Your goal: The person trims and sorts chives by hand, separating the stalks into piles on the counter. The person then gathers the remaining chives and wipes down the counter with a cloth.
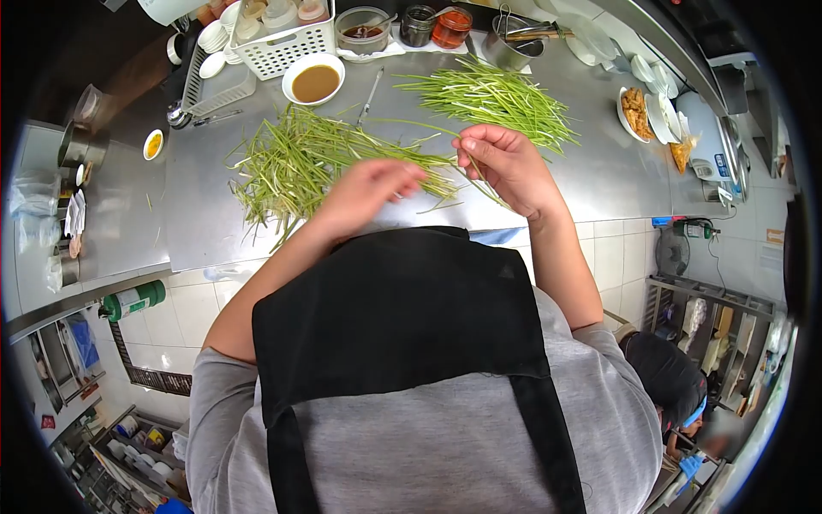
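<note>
Right hand [514, 171]: my thumb and fingers [486, 134] pinched together, clamped on a thin green stalk [419, 125]. Stalk arcs out to the left over the table [599, 176], other end slants down below my palm. Left hand [366, 195]: motion blur, near right part of the messy green pile [287, 167], can't tell if its fingers are apart or together. Neater green bundle [501, 101] lies on the table beyond my right hand. Bowl of brown sauce [315, 84] behind the messy pile, slim utensil [371, 94] right of the bowl
</note>
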Tool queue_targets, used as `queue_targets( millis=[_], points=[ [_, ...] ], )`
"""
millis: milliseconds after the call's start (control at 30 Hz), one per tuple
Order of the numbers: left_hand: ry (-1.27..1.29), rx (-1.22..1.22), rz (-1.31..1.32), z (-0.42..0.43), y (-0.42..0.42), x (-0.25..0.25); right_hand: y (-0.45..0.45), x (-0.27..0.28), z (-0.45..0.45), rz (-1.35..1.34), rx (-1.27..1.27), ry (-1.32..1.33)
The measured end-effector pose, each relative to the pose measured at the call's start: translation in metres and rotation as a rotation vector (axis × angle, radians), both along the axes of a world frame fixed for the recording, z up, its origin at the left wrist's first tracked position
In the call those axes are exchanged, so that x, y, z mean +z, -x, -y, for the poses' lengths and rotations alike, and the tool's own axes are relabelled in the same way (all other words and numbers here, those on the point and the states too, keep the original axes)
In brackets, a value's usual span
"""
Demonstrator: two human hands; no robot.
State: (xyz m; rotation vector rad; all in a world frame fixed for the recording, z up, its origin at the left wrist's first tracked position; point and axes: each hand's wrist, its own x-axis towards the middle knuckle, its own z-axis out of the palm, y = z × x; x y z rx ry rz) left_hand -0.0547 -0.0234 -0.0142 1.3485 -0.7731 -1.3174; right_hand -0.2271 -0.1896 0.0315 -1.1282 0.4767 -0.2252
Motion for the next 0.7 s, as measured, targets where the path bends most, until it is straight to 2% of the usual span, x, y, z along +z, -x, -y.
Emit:
queue_targets(
  millis=[33,67,133,167,200,300,433,500,600,700],
  points=[
    [0.0,-0.235,-0.028,0.005,0.009,0.008,-0.002,0.002,-0.004,-0.003,0.002,0.003],
    [0.004,-0.233,-0.03,0.009,0.015,0.011,-0.005,0.003,-0.008,0.012,-0.015,0.033],
    [0.101,-0.053,-0.106,0.016,0.022,0.014,-0.008,0.003,-0.011,0.026,-0.03,0.067],
    [0.074,0.075,-0.231,0.021,0.02,0.018,-0.009,-0.001,-0.011,0.01,-0.015,0.137],
    [0.075,0.075,-0.233,0.024,0.016,0.017,-0.009,-0.003,-0.012,-0.006,-0.001,0.206],
    [0.131,0.117,-0.258,0.025,0.006,0.017,-0.009,-0.006,-0.017,-0.015,-0.036,0.184],
    [0.153,0.279,-0.3,0.022,0.002,0.02,-0.007,-0.005,-0.028,-0.074,-0.028,0.263],
    [0.168,0.333,-0.322,0.02,-0.002,0.02,-0.007,-0.007,-0.032,-0.132,-0.017,0.408],
    [0.212,0.376,-0.381,0.017,-0.006,0.02,-0.011,-0.004,-0.041,-0.2,-0.023,0.413],
    [0.238,0.376,-0.424,0.013,-0.01,0.019,-0.016,-0.011,-0.043,-0.132,-0.069,0.358]
  ],
)
